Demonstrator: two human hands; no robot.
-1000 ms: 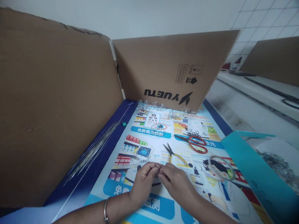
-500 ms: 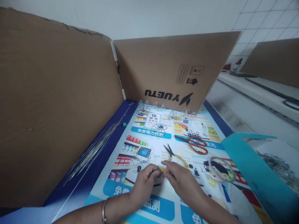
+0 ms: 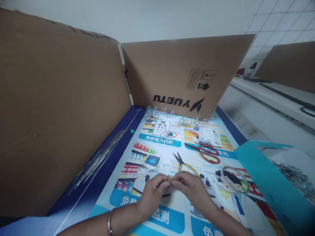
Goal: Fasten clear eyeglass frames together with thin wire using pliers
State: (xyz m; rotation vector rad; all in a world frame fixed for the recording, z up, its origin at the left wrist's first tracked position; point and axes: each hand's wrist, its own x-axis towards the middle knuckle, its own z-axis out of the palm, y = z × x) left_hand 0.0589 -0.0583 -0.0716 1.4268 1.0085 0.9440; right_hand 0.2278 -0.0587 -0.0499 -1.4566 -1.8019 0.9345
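My left hand point(image 3: 155, 193) is closed in a pinch, thumb against fingertips, low in the middle of the head view. My right hand point(image 3: 189, 186) pinches too, its fingertips meeting those of the left. Whatever lies between them is too small and too covered to name. Just beyond the hands rest yellow-handled pliers point(image 3: 181, 160) with their jaws apart. Red-handled scissors point(image 3: 209, 154) lie farther off to the right. A coil of pale wire point(image 3: 246, 190) sits right of my right hand.
Thin straight wires point(image 3: 103, 155) lie bundled at the left. Cardboard panels point(image 3: 172, 72) wall the left and back. A teal box point(image 3: 263, 178) with a tangled metallic heap point(image 3: 294, 175) stands at the right. Small black rings point(image 3: 205, 142) lie behind the scissors; clear wiry pieces point(image 3: 159, 110) line the back.
My right hand's fingers have curled in, the forefinger drawing back and down against the left fingertips. My left hand has barely moved. The view has shifted slightly.
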